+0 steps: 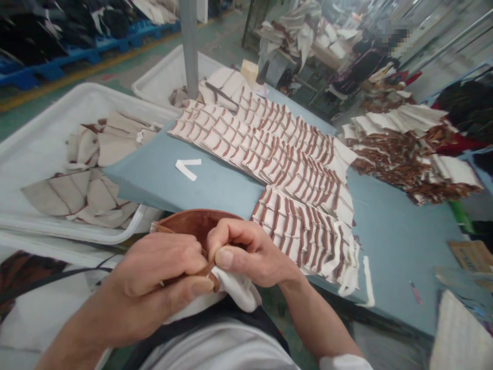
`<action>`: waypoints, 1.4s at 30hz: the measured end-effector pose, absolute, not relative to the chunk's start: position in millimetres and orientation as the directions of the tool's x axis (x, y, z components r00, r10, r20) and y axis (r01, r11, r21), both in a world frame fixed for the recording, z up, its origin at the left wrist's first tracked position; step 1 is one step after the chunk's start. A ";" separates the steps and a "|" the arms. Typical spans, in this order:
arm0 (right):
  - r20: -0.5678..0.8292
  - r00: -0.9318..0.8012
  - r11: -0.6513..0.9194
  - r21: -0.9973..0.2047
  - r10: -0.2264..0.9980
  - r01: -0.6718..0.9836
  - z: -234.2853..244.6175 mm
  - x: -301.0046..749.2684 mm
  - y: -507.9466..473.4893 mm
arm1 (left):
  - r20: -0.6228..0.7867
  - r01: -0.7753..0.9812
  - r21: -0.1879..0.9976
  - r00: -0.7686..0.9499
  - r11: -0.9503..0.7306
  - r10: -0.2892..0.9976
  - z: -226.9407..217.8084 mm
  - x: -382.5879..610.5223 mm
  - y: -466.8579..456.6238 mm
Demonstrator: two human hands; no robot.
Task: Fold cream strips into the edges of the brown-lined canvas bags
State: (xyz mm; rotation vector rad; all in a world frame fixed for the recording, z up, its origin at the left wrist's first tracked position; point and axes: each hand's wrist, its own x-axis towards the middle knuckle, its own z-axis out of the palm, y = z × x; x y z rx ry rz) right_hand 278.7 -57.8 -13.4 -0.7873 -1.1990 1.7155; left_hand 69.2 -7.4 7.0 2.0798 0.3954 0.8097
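Close to my body, both hands are closed on one brown leather piece (192,220) with a whitish backing (241,293). My left hand (157,272) grips its edge between thumb and curled fingers. Right beside it, my right hand (250,252) pinches the same edge with thumb and forefinger. The brown side curves up behind the hands, while the pale backing hangs below the fingers. Part of the edge is hidden by my fingers. Just beyond my right hand, overlapping rows of cream pieces with brown edges (304,221) lie on the blue-grey table (385,226).
White bins (77,95) with cream pieces stand at left. A grey post (188,51) rises behind the table. Stacked brown-and-cream pieces (400,149) lie at the right. White strips (187,168) and a small pink-handled tool (416,293) rest on the table. Another person (362,61) is farther back.
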 end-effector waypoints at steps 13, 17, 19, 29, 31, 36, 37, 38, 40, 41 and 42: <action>-0.031 -0.615 0.037 -0.995 0.788 0.097 34.8 292.6 -19.5 | 0.423 -0.005 0.752 0.770 -0.659 0.477 6.9 64.7 22.5; 0.026 -0.553 0.111 -0.987 0.833 0.121 32.4 289.7 -25.1 | 0.376 -0.010 0.833 0.744 -0.553 0.553 3.4 66.3 32.2; 0.077 -0.485 0.172 -0.973 0.871 0.153 29.5 293.0 -26.6 | 0.300 0.015 0.880 0.757 -0.474 0.581 -3.9 65.0 36.6; -0.124 -0.381 -0.007 -0.956 0.916 0.293 13.8 327.3 -29.4 | 0.090 0.132 0.935 0.809 -0.329 0.580 -47.4 58.7 53.5; -0.123 -0.360 0.007 -0.941 0.925 0.339 10.3 332.1 -33.8 | 0.070 0.153 0.927 0.825 -0.341 0.560 -46.9 57.5 55.1; 0.024 -0.174 0.113 -0.848 0.984 0.518 -11.5 345.8 -36.1 | 0.067 0.168 0.878 0.885 -0.449 0.461 -25.7 63.8 52.4; 0.061 -0.150 0.135 -0.824 0.987 0.550 -16.8 347.9 -35.1 | 0.068 0.176 0.863 0.887 -0.473 0.456 -20.7 67.0 51.7; 0.095 -0.138 0.158 -0.800 0.986 0.578 -21.9 349.6 -33.9 | 0.062 0.191 0.849 0.889 -0.492 0.453 -16.4 70.6 51.2; 0.139 -0.137 0.195 -0.755 0.981 0.626 -31.0 351.8 -31.4 | 0.046 0.218 0.831 0.890 -0.512 0.453 -10.6 77.6 51.7; 0.149 -0.141 0.205 -0.740 0.979 0.641 -35.1 352.5 -30.2 | 0.035 0.227 0.827 0.893 -0.515 0.450 -9.4 80.5 52.6; 0.152 -0.143 0.209 -0.735 0.978 0.645 -38.9 353.3 -29.0 | 0.022 0.235 0.825 0.895 -0.514 0.446 -9.1 82.8 53.8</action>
